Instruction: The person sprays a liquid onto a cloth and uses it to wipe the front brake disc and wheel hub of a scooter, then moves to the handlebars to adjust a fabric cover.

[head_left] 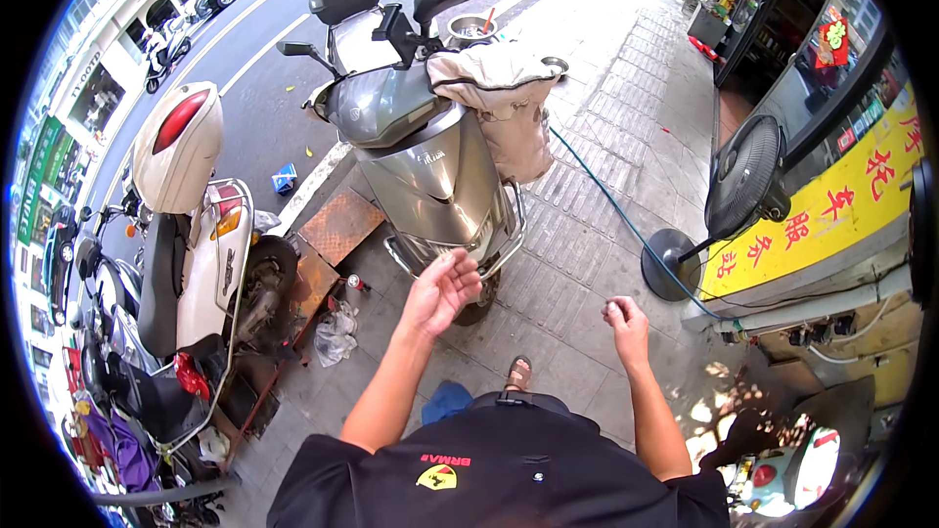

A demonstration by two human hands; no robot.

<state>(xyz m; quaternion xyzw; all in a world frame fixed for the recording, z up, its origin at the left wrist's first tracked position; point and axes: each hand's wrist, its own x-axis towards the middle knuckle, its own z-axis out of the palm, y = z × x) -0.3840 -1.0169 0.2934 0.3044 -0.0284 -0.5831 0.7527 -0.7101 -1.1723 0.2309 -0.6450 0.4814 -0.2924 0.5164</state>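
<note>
**Hands up at the scooter's front**

I'm holding my left hand (pixel 442 288) open, palm up, nearing the grey-silver scooter (pixel 430 161) parked on the pavement. My right hand (pixel 626 325) is curling narrow, pinching something tiny. Nothing on the scooter looks touched yet.

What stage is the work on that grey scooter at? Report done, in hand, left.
Done: nothing shows as finished; the grey scooter stands whole on the pavement, with no part visibly off. In hand: the right hand is closed on something small, too tiny to tell; the left hand is open and empty, palm up, in front of the scooter's front wheel. Left: neither hand touches the scooter.
</note>
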